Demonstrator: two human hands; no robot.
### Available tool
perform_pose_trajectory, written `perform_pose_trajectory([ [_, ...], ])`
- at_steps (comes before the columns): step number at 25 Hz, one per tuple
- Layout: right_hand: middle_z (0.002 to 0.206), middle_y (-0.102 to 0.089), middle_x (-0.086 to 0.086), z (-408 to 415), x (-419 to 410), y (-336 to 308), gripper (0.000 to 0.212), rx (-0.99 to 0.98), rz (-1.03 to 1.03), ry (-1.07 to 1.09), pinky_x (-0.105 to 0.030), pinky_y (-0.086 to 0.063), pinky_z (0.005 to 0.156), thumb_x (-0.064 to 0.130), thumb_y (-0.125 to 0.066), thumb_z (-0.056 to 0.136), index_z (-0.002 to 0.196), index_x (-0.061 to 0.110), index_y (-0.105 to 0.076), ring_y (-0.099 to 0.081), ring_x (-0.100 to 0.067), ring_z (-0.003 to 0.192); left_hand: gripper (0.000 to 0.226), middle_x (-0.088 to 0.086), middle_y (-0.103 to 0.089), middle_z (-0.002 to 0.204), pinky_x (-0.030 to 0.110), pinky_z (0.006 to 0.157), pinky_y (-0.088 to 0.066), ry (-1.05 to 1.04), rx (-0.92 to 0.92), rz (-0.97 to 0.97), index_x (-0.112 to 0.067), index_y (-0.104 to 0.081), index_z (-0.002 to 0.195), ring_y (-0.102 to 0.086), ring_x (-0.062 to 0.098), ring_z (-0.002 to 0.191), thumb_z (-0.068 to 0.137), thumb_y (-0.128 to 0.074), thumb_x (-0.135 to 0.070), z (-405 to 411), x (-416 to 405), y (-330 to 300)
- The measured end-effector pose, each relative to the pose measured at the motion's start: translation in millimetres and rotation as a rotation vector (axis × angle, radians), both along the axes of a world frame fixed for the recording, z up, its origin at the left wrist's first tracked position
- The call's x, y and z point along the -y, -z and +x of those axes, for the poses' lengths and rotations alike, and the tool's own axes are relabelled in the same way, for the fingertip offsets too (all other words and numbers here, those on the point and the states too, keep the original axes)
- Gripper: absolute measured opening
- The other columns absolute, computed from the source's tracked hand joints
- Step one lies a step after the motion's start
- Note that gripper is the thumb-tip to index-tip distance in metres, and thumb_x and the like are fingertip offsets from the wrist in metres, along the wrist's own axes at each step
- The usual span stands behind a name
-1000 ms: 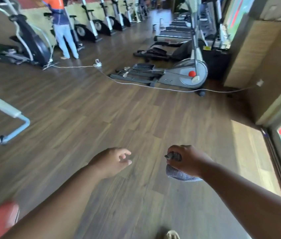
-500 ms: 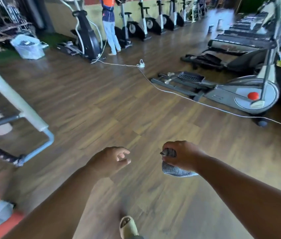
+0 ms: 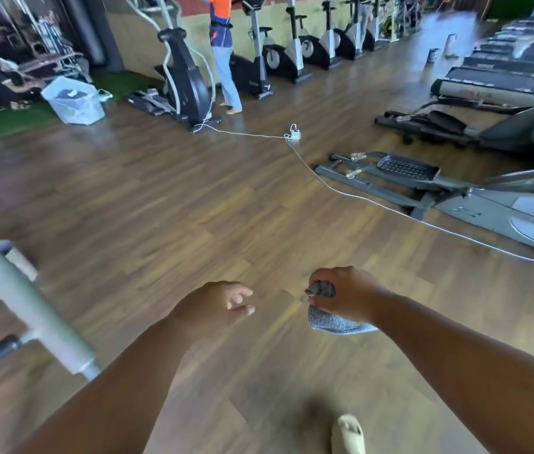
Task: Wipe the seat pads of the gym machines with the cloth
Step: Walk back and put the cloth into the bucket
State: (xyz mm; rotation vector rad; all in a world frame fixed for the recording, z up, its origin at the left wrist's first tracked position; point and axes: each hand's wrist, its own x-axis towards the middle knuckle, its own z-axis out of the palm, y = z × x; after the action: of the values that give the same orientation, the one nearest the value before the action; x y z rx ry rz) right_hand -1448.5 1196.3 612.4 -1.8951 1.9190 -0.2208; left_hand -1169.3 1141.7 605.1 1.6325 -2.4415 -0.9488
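Here, in the head view, a grey cloth (image 3: 334, 319) is gripped in the right hand (image 3: 347, 298), bunched in the fist with a fold hanging below. The left hand (image 3: 216, 306) is held loosely curled and holds nothing. Both are kept over bare floor (image 3: 193, 208). No seat pad can be seen. A white frame (image 3: 26, 309) stands low on the left, nearer the left hand; bikes (image 3: 291, 54) are lined far ahead, past a cord (image 3: 357, 198). The next pad is probably to be reached on foot.
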Motion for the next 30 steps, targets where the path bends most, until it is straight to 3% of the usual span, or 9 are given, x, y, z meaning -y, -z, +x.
perform_pose_trajectory([
  [5,0.097,-0.063,0.015,1,154,-4,0.028,0.007,-0.009,-0.109,-0.029,-0.051,0.079,0.058,-0.064,0.082,0.106,0.043,-0.061,-0.058,-0.014,0.089,0.036,-0.021,-0.064,0.109,0.025,0.090,-0.049,-0.110,0.021,-0.014,-0.046,-0.061,0.120,-0.062,-0.002,0.096,0.086,-0.065,-0.056,0,118,7],
  [17,0.101,-0.065,0.012,62,500,-23,0.026,0.017,-0.009,-0.450,-0.030,-0.047,0.076,0.053,-0.065,0.087,0.108,0.039,-0.061,-0.057,-0.013,0.091,0.040,-0.024,-0.062,0.116,0.028,0.095,-0.049,-0.427,0.039,-0.009,-0.045,-0.058,0.127,-0.059,-0.003,0.101,0.089,-0.062,-0.055,63,375,4],
  [30,0.094,-0.064,0.014,198,807,-16,0.026,0.054,-0.042,-0.373,-0.033,-0.053,0.078,0.059,-0.064,0.081,0.102,0.046,-0.057,-0.061,-0.012,0.087,0.037,-0.018,-0.061,0.124,0.028,0.095,-0.047,-0.296,0.076,-0.058,-0.041,-0.057,0.131,-0.059,0.002,0.105,0.094,-0.058,-0.047,199,709,-21],
])
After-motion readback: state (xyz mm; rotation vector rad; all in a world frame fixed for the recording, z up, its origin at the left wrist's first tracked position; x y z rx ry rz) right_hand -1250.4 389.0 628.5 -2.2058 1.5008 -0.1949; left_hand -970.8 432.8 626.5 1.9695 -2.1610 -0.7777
